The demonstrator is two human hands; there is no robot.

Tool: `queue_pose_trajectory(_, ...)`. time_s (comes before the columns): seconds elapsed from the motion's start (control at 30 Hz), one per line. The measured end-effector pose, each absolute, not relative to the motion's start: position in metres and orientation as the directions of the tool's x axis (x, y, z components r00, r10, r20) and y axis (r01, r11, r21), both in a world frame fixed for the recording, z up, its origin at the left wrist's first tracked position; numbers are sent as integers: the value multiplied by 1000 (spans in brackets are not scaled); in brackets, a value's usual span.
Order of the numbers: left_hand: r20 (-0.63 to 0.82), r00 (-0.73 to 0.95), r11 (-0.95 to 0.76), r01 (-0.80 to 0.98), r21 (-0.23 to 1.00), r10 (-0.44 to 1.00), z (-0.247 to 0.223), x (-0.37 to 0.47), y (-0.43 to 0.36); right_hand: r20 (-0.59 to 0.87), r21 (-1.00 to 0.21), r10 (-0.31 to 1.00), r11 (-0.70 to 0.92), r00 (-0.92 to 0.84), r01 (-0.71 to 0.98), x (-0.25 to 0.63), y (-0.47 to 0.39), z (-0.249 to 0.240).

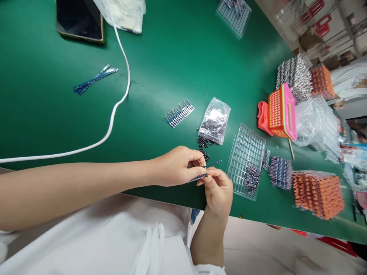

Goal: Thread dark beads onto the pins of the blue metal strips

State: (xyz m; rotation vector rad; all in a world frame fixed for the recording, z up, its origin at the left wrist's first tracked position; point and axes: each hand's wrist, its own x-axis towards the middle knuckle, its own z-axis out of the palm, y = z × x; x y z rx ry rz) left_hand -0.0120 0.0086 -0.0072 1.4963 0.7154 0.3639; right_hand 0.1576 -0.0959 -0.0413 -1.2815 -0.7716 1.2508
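The fingers of the left hand (177, 166) are closed on a thin dark strip (213, 163), which projects between the two hands. The fingers of the right hand (220, 191) are pinched at the end of a second strip (197, 178), located just beside the left thumb; whether the left fingers also grip this second strip cannot be determined. Both strips are held above the near edge of the green table (155, 68). Adjacent to the hands, on the far side, lie loose dark beads (203, 143), touching a clear bag (215, 120) of similar beads. A flat row of wired parts (179, 113) lies to the left of the bag. To the right is a clear compartmented tray (243, 147) with small wired pieces (252, 178) in its near portion. Further right are a dark stack (280, 172), an orange stack (318, 194) and nested plastic baskets (282, 110). A white cable (114, 110) crosses the left side, near crossed blue strips (94, 79) and a phone (80, 19).
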Motion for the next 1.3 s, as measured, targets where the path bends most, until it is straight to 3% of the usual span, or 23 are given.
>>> queue_pose_trajectory(0.37, 109, 701, -351, 211, 912, 705, -17, -13, 5, -91, -993, 946, -111, 313, 46, 152, -97, -42)
queue_pose_trajectory(0.8, 230, 656, -448, 184, 875, 719, -13, -19, 13, 43, -981, 929, -31, 367, 194, 147, -96, -40)
queue_pose_trajectory(0.87, 225, 534, -403, 244, 882, 815, -8, -24, 24, 68, -981, 907, -15, 415, 194, 150, -97, -40)
queue_pose_trajectory(0.97, 97, 377, -198, 240, 950, 921, 0, -29, 36, 101, -980, 875, 6, 474, 198, 150, -96, -41)
queue_pose_trajectory(1.13, -64, 616, 8, 94, 996, 785, 4, -24, 25, 304, -921, 830, 131, 467, 367, 141, -94, -42)
queue_pose_trajectory(1.3, -114, 746, 101, 63, 993, 656, -1, -21, 13, 446, -815, 779, 148, 441, 561, 138, -96, -43)
